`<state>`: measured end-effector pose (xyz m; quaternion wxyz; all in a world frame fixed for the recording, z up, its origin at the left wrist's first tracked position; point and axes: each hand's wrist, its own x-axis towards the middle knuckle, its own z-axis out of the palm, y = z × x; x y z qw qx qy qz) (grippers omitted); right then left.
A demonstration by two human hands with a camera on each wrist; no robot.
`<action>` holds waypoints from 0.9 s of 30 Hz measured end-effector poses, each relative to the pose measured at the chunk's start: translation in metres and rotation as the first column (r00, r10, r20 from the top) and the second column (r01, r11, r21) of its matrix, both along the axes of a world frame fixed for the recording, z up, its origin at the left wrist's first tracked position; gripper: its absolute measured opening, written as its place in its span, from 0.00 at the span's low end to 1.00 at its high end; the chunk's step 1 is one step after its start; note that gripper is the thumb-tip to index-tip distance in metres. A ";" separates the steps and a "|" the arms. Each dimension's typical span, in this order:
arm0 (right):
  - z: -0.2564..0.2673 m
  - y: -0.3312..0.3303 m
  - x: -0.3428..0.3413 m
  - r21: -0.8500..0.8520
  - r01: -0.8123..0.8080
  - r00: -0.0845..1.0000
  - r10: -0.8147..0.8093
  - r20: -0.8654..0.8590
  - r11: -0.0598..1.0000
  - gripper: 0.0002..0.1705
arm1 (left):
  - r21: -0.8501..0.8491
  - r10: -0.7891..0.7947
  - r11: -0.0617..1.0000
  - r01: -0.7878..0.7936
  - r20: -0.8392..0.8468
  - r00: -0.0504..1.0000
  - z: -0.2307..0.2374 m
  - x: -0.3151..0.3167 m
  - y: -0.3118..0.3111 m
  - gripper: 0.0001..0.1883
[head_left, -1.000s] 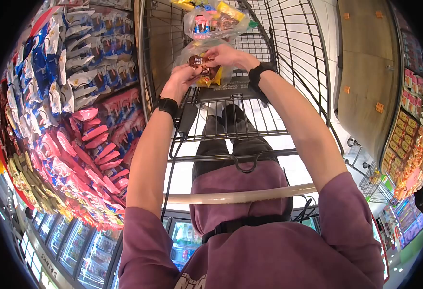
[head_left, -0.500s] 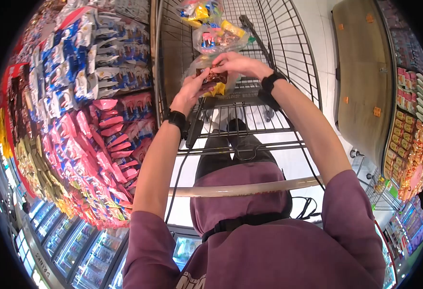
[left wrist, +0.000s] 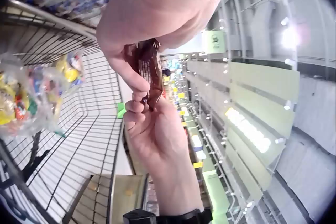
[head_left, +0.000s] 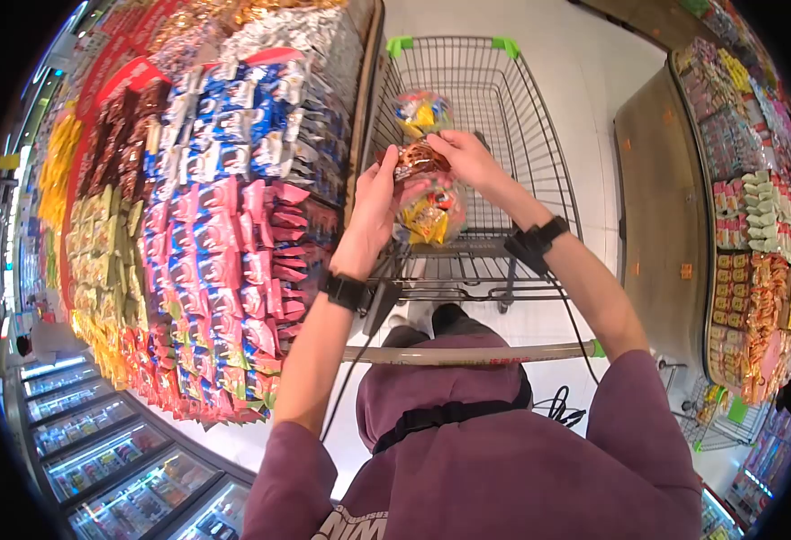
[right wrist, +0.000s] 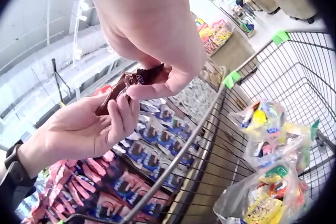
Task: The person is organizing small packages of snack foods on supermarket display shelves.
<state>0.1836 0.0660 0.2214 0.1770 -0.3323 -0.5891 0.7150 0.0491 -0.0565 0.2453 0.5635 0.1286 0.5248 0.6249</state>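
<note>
A brown, shiny snack packet (head_left: 420, 159) is held between both hands above the shopping cart (head_left: 539, 144). My left hand (head_left: 375, 200) pinches one end of it, thumb on top. At the other end my right hand (head_left: 472, 164) grips it with thumb and fingers. The left wrist view shows the packet (left wrist: 152, 74) edge-on, with small pale print. In the right wrist view the packet (right wrist: 123, 85) looks creased, and fingers cover part of it. Below the hands, a clear plastic bag (right wrist: 262, 195) of mixed snack packets lies in the cart.
Two more clear bags lie farther up the cart, one being the far bag (right wrist: 260, 116). To the left, a snack display (head_left: 224, 225) of blue, pink and brown packets runs along the cart's side. A wooden-sided stand (head_left: 661, 207) is on the right. Cables hang by the cart handle (head_left: 467, 355).
Both hands have lifted the brown packet up from beside the near bag. The head view has swung forward, so the cart's far end with green corners now shows.
</note>
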 end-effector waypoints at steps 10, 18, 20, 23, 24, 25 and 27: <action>0.132 -0.114 -0.040 0.271 0.033 0.967 0.037 -0.251 0.962 0.18 | 0.369 0.526 0.826 -0.427 -0.229 0.819 0.109 -0.001 -0.118 0.08; 0.152 -0.196 -0.078 0.274 0.158 0.938 -0.057 -0.341 0.949 0.17 | 0.548 0.724 0.666 -0.506 -0.310 0.616 0.131 -0.020 -0.183 0.08; 0.154 -0.210 -0.079 0.271 0.161 0.938 -0.061 -0.342 0.949 0.17 | 0.555 0.705 0.663 -0.502 -0.239 0.667 0.141 -0.017 -0.198 0.08; 0.159 -0.227 -0.077 0.280 0.185 0.924 -0.070 -0.377 0.942 0.18 | 0.555 0.664 0.684 -0.473 -0.205 0.719 0.145 -0.015 -0.219 0.07; 0.161 -0.233 -0.076 0.273 0.206 0.917 -0.088 -0.389 0.939 0.18 | 0.545 0.655 0.698 -0.465 -0.224 0.721 0.144 -0.016 -0.225 0.07; 0.163 -0.239 -0.074 0.266 0.228 0.910 -0.107 -0.401 0.937 0.19 | 0.534 0.646 0.712 -0.456 -0.243 0.724 0.143 -0.016 -0.229 0.07; 0.164 -0.249 -0.071 0.257 0.272 0.888 -0.138 -0.439 0.927 0.19 | 0.553 0.616 0.720 -0.419 -0.229 0.754 0.144 -0.014 -0.236 0.07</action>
